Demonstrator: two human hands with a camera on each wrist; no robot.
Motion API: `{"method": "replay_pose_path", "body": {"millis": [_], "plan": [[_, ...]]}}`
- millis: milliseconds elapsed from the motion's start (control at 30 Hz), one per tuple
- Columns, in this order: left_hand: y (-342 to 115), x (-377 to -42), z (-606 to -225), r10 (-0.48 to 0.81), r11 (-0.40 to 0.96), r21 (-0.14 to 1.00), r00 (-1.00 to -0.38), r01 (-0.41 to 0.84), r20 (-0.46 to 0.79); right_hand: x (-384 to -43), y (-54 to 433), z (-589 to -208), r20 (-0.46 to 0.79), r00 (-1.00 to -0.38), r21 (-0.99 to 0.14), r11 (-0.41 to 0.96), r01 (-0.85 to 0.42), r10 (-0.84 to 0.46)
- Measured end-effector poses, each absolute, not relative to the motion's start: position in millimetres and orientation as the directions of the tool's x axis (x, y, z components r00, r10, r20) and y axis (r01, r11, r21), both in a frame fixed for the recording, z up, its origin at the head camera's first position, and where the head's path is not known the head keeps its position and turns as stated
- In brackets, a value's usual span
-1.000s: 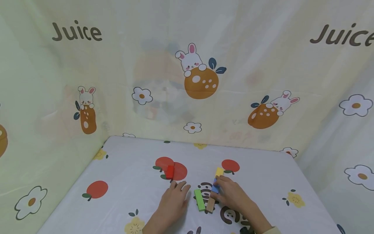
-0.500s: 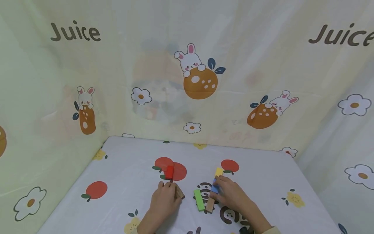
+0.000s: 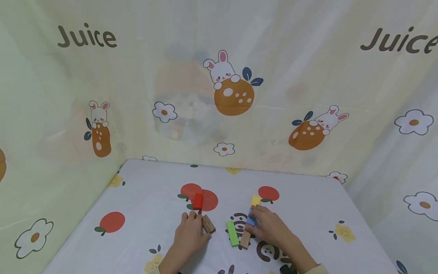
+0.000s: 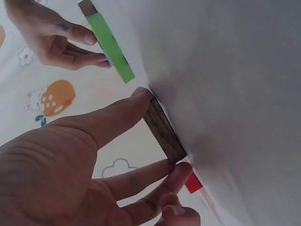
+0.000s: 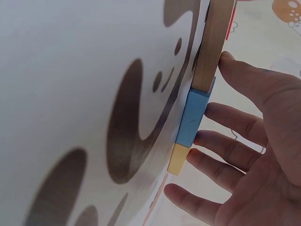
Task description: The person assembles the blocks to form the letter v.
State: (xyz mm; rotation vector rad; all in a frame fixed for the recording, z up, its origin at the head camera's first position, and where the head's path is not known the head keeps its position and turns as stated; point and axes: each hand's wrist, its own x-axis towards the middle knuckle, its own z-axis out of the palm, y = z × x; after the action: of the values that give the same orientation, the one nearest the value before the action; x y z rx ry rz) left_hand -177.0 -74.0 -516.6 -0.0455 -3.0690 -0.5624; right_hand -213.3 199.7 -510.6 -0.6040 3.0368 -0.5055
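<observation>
My left hand (image 3: 190,233) pinches a dark brown wooden block (image 4: 165,132) by its ends, thumb at one end and fingertips at the other, low over the tablecloth. Just beyond those fingers lies a red block (image 3: 197,201). My right hand (image 3: 271,225) rests along a row of blocks with its fingers spread. Its thumb touches the light wooden block (image 5: 211,47), while fingertips meet the blue block (image 5: 193,117) and the yellow block (image 5: 178,159). A green block (image 3: 232,233) lies between the hands, to the left of the row.
A white tablecloth (image 3: 294,205) printed with apples, flowers and brown figures covers the table. Behind and at both sides hangs a curtain (image 3: 191,133) with rabbits and oranges. A small dark object (image 3: 286,269) shows near the right forearm at the bottom edge.
My left hand has shifted left, and the dark brown block, hidden beneath it at first, now shows beside the fingers. The right hand and its row of blocks have stayed put.
</observation>
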Motion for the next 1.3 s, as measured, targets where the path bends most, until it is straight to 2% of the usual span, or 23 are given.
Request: {"method": "replay_pose_path", "body": {"millis": [200, 467, 733, 1033, 1300], "plan": [[-78, -182, -522, 0.018, 0.889, 0.458, -1.000, 0.028, 0.026, -214, 200, -511, 0.064, -0.925, -0.302, 0.876, -0.377, -0.375], [-82, -185, -525, 0.020, 0.844, 0.535, -0.999, 0.040, 0.043, -214, 201, -514, 0.062, -0.925, -0.311, 0.874, -0.375, -0.375], [-89, -189, -529, -0.001, 0.748, 0.664, -1.000, -0.004, -0.005, -215, 201, -513, 0.042, -0.930, -0.324, 0.875, -0.358, -0.365], [-99, -189, -524, 0.096, 0.582, 0.812, -0.995, 0.045, -0.013, -216, 199, -515, 0.037, -0.936, -0.312, 0.885, -0.345, -0.351], [-101, -194, -521, 0.138, 0.545, 0.838, -0.989, 0.032, -0.052, -216, 199, -515, 0.039, -0.936, -0.317, 0.884, -0.343, -0.349]]}}
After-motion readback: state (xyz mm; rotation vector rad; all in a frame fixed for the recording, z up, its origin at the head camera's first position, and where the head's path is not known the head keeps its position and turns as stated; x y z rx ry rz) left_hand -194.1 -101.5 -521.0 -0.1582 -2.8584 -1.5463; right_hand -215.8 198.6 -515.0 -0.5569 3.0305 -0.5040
